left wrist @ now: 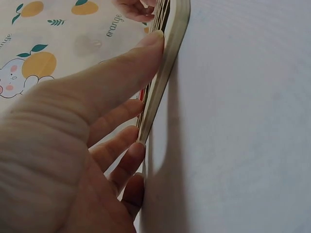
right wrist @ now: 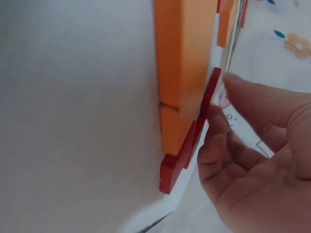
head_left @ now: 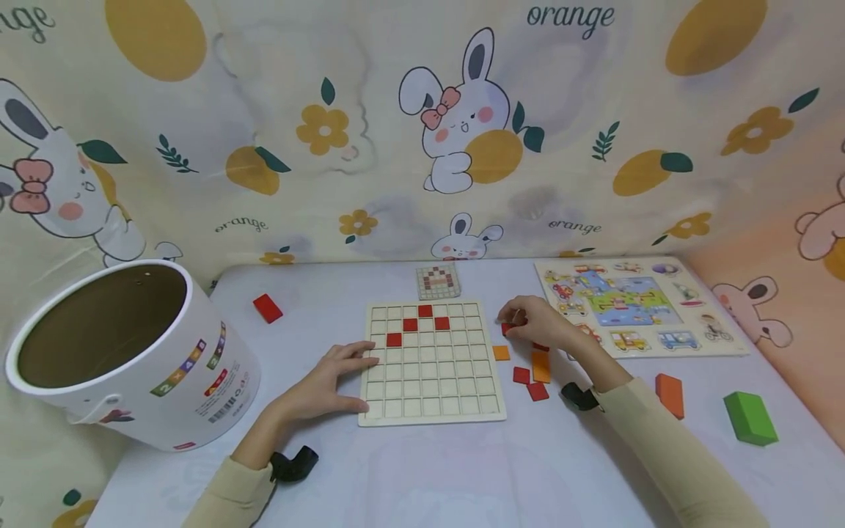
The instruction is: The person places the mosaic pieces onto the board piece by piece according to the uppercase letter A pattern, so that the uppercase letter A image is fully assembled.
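My left hand (head_left: 323, 381) rests along the left edge of a pale grid board (head_left: 422, 386), its thumb and extended fingers touching the rim. Several red square tiles (head_left: 425, 311) sit in the upper cells of the board. To the board's right, my right hand (head_left: 544, 323) has its thumb and curled fingers around a red tile (right wrist: 212, 90) low over the table. Beside that hand lie more loose red tiles (head_left: 521, 375), a small orange tile (head_left: 502, 353) and an orange block (head_left: 541, 370). A small pattern card (head_left: 438, 281) lies behind the board.
A white bucket (head_left: 148, 411) stands at the left, with a red block (head_left: 267, 309) on the table between it and the board. A picture puzzle board (head_left: 650, 341) lies at the back right. Nearer on the right are an orange-red block (head_left: 670, 396) and a green block (head_left: 751, 418).
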A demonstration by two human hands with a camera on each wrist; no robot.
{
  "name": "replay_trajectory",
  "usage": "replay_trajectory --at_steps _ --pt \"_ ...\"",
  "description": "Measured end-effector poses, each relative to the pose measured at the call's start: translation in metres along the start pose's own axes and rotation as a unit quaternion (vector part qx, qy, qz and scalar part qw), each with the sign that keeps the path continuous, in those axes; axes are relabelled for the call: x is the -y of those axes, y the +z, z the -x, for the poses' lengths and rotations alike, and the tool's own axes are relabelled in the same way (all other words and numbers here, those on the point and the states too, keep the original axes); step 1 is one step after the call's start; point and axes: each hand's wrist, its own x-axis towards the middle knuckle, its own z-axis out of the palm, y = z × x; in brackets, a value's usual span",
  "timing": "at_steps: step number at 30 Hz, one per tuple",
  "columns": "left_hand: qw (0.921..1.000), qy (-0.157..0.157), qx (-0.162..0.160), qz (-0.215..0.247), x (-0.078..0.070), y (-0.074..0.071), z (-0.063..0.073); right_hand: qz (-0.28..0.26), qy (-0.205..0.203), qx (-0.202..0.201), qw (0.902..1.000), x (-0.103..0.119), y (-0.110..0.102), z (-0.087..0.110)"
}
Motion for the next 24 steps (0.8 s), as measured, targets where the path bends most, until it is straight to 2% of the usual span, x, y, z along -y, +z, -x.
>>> replay_trajectory --at_steps 16,20,24 --pt "1.0 0.001 -0.001 0.005 -0.001 0.001 -0.001 0.007 0.027 0.007 0.9996 0.002 0.001 0.0" --pt "1.0 0.002 -0.001 0.008 -0.001 0.001 0.0 -0.007 -0.001 0.008 0.9999 0.009 0.001 -0.005" --pt "1.0 -0.003 -0.004 0.006 0.0 0.001 0.001 -0.054 -0.04 0.02 0.9976 0.031 0.01 -0.02"
